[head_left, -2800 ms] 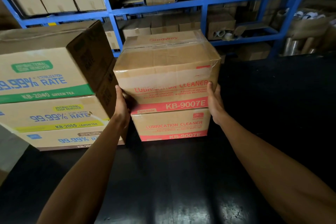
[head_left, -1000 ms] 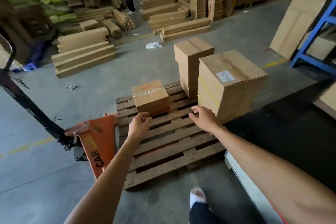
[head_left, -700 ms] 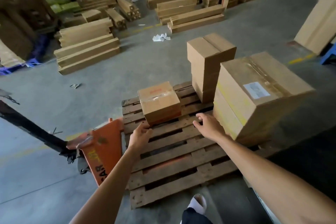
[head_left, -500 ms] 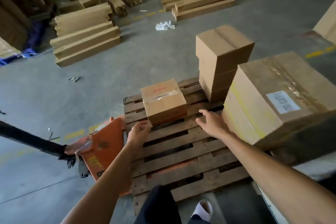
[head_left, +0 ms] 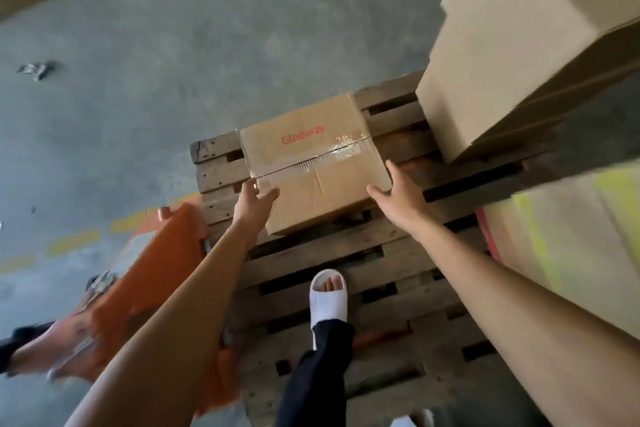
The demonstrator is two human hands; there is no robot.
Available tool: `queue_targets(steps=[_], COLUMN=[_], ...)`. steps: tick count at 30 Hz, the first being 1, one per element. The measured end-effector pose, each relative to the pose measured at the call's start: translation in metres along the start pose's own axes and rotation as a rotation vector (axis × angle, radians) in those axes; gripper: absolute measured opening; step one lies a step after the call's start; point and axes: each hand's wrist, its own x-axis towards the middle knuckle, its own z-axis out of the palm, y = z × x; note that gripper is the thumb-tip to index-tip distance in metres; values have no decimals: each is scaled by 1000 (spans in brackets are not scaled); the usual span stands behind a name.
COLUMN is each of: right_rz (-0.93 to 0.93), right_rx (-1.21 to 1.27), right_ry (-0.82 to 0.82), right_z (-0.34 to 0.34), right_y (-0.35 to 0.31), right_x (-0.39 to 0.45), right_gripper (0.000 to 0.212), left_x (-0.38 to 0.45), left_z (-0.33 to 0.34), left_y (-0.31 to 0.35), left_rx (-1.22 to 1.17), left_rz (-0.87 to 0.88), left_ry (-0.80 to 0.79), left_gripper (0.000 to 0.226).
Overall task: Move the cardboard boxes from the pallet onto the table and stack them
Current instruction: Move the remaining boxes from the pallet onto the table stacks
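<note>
A small taped cardboard box [head_left: 311, 166] with red "Glodway" print rests on the wooden pallet [head_left: 311, 263], near its far left corner. My left hand [head_left: 254, 203] clasps the box's near left corner, thumb on the top face. My right hand [head_left: 394, 198] wraps the near right corner with fingers spread along the side. The box sits flat on the slats between both hands. A tall stack of plain boxes [head_left: 502, 62] stands on the pallet at the right.
An orange pallet jack [head_left: 149, 270] sits against the pallet's left side. A big box [head_left: 571, 236] with yellow markings fills the near right. My foot in a white slipper [head_left: 327, 295] stands on the pallet. Grey concrete floor [head_left: 138, 62] lies beyond.
I turned from the table to the pallet, stepped onto it and leaned down. Both hands moved forward from short of the small box to its near corners.
</note>
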Motion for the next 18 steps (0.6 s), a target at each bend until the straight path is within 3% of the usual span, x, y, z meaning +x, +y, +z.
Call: queue_targets(steps=[4, 8, 13, 16, 18], right_rz=[101, 183, 249, 359, 460], right_rx=[-65, -110, -98, 40, 227], right_ry=[23, 93, 326, 274, 199], right_z=[55, 96, 117, 122, 119], right_y=[16, 37, 49, 72, 91], right_x=[112, 178, 179, 167, 162], right_gripper=[85, 91, 93, 101, 104], left_x=[104, 154, 166, 165, 163], left_z=[16, 27, 28, 17, 11], left_y=[-24, -53, -83, -88, -94], left_rx=[-9, -103, -296, -276, -253], left_rz=[-46, -64, -139, -165, -149], left_ry=[39, 37, -41, -98, -153], left_gripper=[80, 69, 56, 53, 66])
